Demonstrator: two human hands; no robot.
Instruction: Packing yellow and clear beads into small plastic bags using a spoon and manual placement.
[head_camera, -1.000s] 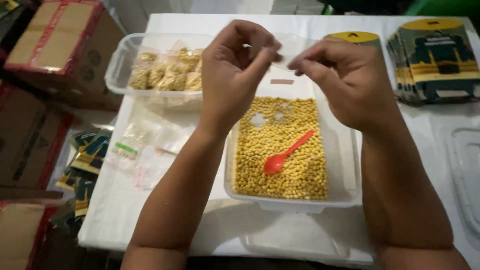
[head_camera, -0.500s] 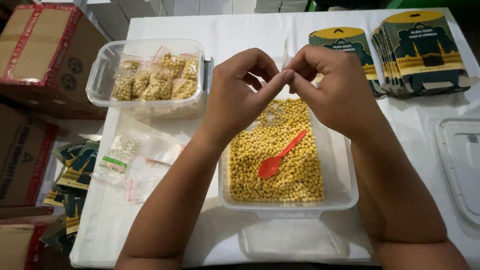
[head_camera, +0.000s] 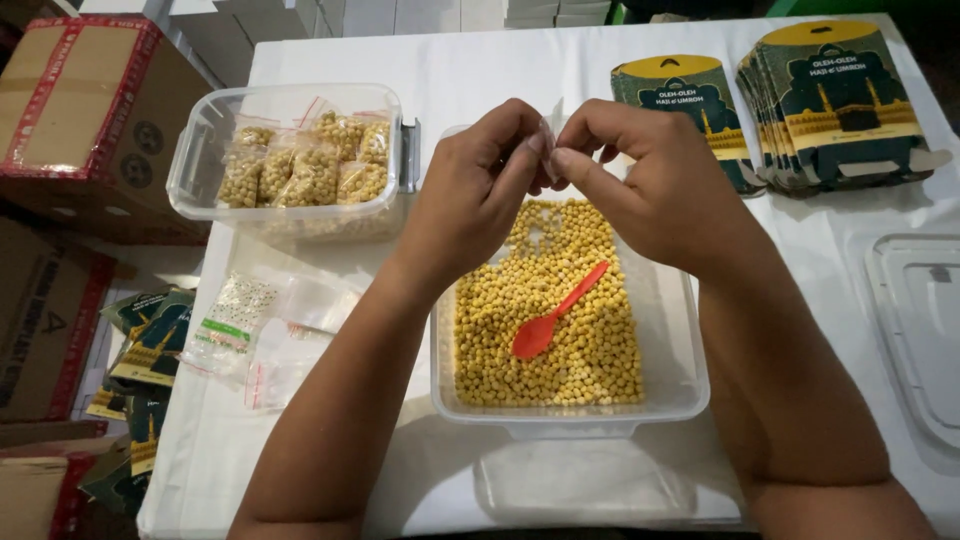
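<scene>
Both hands meet above the far end of a clear plastic tub (head_camera: 690, 380) that sits on the white tabletop (head_camera: 480, 60). The left hand (head_camera: 470, 200) and the right hand (head_camera: 650, 190) are curled almost closed, thumbs and forefingers pinched together on a small clear plastic bag (head_camera: 552, 125), of which only a thin upright sliver shows between the fingertips. The bag is held in the air just over the tub, not touching its contents. The tub holds a layer of small yellow round pieces (head_camera: 560, 340), and a red plastic spoon (head_camera: 555, 315) lies on top of them, its bowl toward the person and its handle pointing away to the right. Farther left stands a second clear container (head_camera: 200, 150) with several filled, sealed bags of the same yellow pieces (head_camera: 310, 160) inside. Nearer the person on the left, loose empty clear bags (head_camera: 270, 320) lie flat on the tabletop. At the far right are two stacks of dark green and yellow printed cards (head_camera: 840, 100), and a clear lid (head_camera: 920, 340) lies at the right edge. Cardboard boxes (head_camera: 80, 110) stand beside the tabletop on the left.
</scene>
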